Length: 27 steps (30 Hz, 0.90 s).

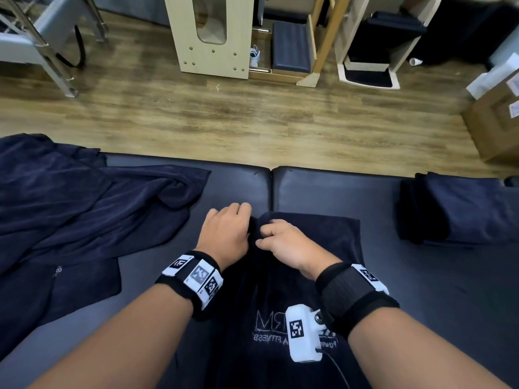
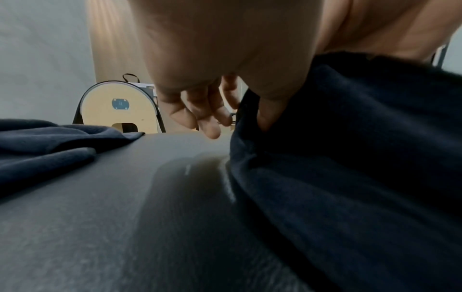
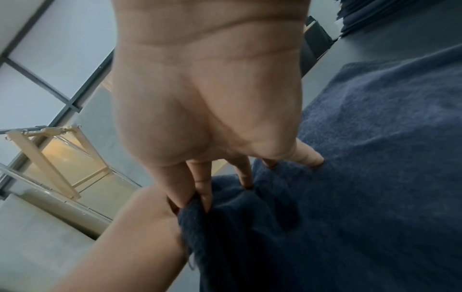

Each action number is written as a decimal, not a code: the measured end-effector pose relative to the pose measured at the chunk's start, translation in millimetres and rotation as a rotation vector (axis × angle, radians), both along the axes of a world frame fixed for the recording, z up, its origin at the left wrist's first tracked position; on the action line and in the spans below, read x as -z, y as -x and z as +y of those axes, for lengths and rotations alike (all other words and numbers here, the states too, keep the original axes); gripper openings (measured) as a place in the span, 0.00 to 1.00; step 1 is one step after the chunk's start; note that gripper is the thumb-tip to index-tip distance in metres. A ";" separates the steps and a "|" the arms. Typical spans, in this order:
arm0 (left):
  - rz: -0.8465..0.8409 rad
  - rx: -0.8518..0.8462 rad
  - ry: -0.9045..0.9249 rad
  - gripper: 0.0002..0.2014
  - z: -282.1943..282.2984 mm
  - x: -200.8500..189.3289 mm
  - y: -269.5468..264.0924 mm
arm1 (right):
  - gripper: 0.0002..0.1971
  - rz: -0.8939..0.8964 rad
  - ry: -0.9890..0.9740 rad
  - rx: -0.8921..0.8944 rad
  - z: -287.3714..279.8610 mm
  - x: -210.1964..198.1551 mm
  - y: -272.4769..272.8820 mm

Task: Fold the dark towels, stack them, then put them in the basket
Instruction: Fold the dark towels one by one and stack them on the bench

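Observation:
A dark navy towel (image 1: 314, 242) with a stitched logo lies in front of me on the black padded table (image 1: 337, 186). My left hand (image 1: 224, 234) pinches its far left corner between thumb and fingers; the other fingers (image 2: 207, 116) hang loosely curled. My right hand (image 1: 283, 245) pinches the same bunched corner right beside it, its fingers (image 3: 200, 189) dug into the cloth (image 3: 350, 177). A heap of unfolded dark towels (image 1: 70, 209) lies at the left. A stack of folded dark towels (image 1: 460, 209) sits at the right. No basket is in view.
Beyond the table's far edge runs a wooden floor (image 1: 224, 116) with pale wooden exercise equipment (image 1: 210, 35) and a metal frame (image 1: 42, 46). Cardboard boxes (image 1: 494, 113) stand at the far right. Bare padding shows between the heap and the held towel.

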<state>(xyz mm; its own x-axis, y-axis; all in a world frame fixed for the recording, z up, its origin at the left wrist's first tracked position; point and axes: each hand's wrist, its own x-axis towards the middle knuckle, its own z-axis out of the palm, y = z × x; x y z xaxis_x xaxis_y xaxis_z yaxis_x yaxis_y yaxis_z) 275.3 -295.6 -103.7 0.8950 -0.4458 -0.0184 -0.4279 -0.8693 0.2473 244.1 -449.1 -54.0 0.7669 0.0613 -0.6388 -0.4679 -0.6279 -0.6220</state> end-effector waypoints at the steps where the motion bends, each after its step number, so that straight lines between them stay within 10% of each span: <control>1: -0.016 -0.005 0.014 0.11 -0.8 -0.4 -2.1 | 0.18 0.000 -0.022 0.008 -0.2 3.1 0.4; 7: 0.006 0.079 0.023 0.14 -3.1 3.1 1.0 | 0.21 -0.033 -0.205 0.067 -10.2 9.0 -2.1; 18: 0.254 -0.218 0.419 0.18 30.3 -5.1 -26.6 | 0.12 -0.014 0.087 -0.080 -2.1 9.0 -8.3; 27: 0.262 -0.489 0.436 0.16 46.3 12.1 -36.8 | 0.40 -0.130 0.435 -0.409 -7.1 22.0 25.6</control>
<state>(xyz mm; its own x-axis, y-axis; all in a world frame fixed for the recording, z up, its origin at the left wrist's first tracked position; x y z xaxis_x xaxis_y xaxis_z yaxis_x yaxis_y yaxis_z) 312.1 -249.3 -115.8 0.9850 -0.0090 -0.1724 0.1084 -0.7450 0.6582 218.5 -456.1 -76.1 0.8100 0.1217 -0.5737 -0.0727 -0.9499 -0.3041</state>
